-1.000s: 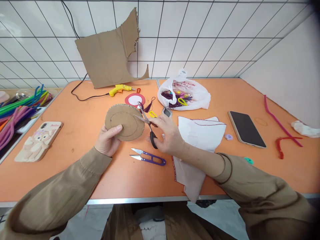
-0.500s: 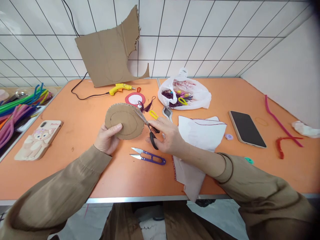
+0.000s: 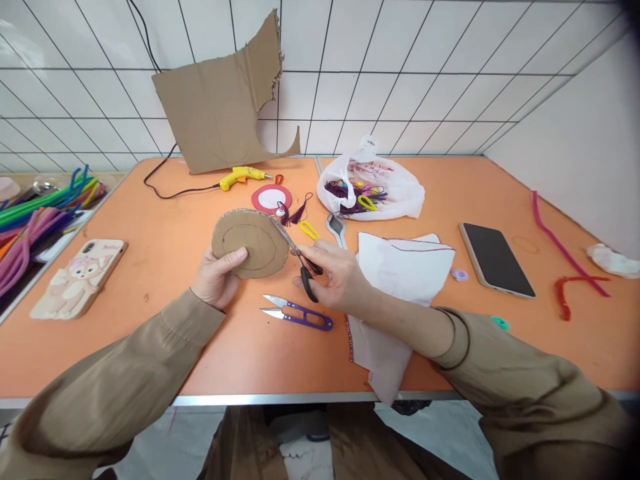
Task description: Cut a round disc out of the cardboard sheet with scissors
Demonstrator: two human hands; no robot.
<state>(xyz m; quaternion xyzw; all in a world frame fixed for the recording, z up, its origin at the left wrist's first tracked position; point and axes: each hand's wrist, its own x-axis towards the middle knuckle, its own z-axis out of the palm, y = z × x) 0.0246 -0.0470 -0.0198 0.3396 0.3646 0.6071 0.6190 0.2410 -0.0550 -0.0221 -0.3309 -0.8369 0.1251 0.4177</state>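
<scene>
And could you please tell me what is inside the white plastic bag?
The bag shows dark purple threads and a yellow loop at its opening; anything deeper is hidden behind crumpled plastic.

No legible text, bag [image 3: 404, 193] included.

the left hand [image 3: 219, 275] grips a round cardboard disc [image 3: 250, 249] marked with an inner circle, while the right hand [image 3: 341, 275] holds black-handled scissors [image 3: 297, 251] at its edge; purple snips [image 3: 302, 308] lie below on the orange table [image 3: 280, 363].
</scene>
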